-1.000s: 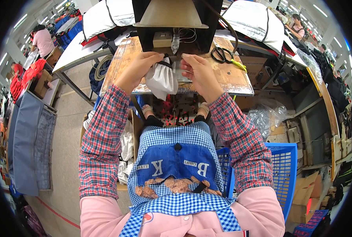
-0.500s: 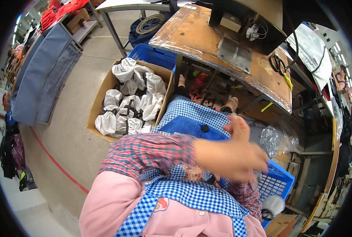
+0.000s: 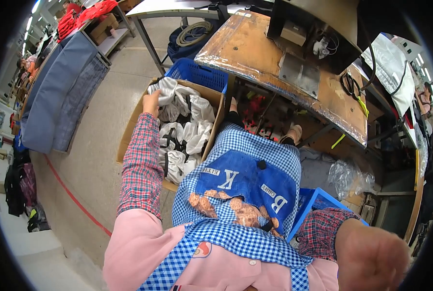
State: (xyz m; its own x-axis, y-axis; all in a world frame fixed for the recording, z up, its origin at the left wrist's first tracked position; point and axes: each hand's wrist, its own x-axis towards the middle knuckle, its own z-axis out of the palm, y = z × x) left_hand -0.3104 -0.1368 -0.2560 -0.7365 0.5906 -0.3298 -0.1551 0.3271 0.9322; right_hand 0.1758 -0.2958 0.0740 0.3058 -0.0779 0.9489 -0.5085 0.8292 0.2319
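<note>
Stretched forward, my left hand [image 3: 151,104] is at the far left part of a cardboard box [image 3: 129,144]. Its fingers are closed on a white fabric bundle [image 3: 163,90] with black trim, at the top of the pile. More crumpled white bundles with black straps [image 3: 198,107] fill the box. My right hand [image 3: 372,256] is low at the right, near the camera and beside a blue plastic crate [image 3: 309,209]. Its fingers are foreshortened and hidden, so I cannot tell whether it holds anything.
A worn wooden worktable [image 3: 236,42] with a dark machine [image 3: 318,29] stands ahead. Behind the box is another blue crate [image 3: 197,72]. Clear plastic wrap [image 3: 348,179] lies under the table's right side. A grey-blue cloth [image 3: 56,102] hangs over a rack at left.
My left hand has swung from in front of my body at the right to the box and closed on a white bundle. My right hand has come into view at the lower right.
</note>
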